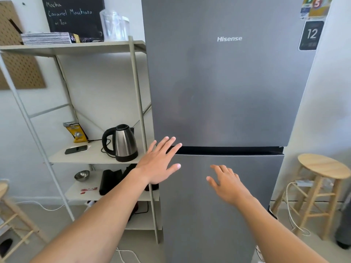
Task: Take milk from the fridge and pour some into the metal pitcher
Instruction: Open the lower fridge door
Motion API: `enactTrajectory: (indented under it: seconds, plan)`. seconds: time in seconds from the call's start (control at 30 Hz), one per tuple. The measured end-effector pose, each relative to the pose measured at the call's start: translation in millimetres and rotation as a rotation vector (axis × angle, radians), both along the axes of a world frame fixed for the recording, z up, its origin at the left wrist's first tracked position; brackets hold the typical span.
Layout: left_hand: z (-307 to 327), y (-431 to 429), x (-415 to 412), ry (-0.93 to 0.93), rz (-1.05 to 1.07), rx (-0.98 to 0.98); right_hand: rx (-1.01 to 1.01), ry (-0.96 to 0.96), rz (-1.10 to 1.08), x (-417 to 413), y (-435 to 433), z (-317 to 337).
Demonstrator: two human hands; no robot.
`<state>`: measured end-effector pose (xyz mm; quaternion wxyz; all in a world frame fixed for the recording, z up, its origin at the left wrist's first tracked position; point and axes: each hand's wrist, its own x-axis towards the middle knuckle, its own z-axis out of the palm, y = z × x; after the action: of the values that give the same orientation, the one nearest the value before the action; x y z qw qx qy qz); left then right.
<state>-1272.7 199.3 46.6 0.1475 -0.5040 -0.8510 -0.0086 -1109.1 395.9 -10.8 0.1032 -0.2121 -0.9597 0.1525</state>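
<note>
Clearly, from the head view, the tall grey brushed-metal two-door fridge (228, 82) stands fully closed, so the milk is not visible and is presumably inside. No metal pitcher shows either. The left hand (159, 164) is flat with its fingers spread and holds nothing, its fingertips at the left end of the dark recessed slot (237, 150) between the upper and lower doors. The right hand (226, 184) hovers before the lower door (218, 215), fingers loosely splayed and empty.

The step in hand looks like opening a door. It would go best by hooking the fingers into that slot and pulling steadily from the edge opposite the hinges. The hinge side cannot be told. The swing should stay clear of the pale metal shelf rack (95, 156) just beside it.
</note>
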Motion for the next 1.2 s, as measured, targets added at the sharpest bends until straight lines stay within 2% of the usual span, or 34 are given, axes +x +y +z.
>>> enactTrajectory:
  seconds: [0.2, 0.57, 0.93, 1.1, 1.2]
  plan:
    - [5.1, 30.4, -25.6, 0.065, -0.076, 0.036, 0.026, 0.036, 0.001, -24.1, 5.5, -0.2]
    - [23.2, 48.8, -113.7, 0.325, -0.240, 0.064, 0.071, 0.134, 0.006, -106.5, -10.3, -2.5]
    - [37.8, 71.7, -182.9, 0.728, -0.572, 0.076, 0.110, 0.139, -0.005, -176.8, -25.0, -17.4]
    - [36.8, 85.4, -206.4, 0.874, -0.675, 0.163, 0.208, 0.091, -0.061, -197.6, -28.8, -31.2]
    - [30.8, 92.6, -213.9, 0.897, -0.720, 0.253, 0.254, 0.088, -0.091, -208.8, -29.6, -39.5]
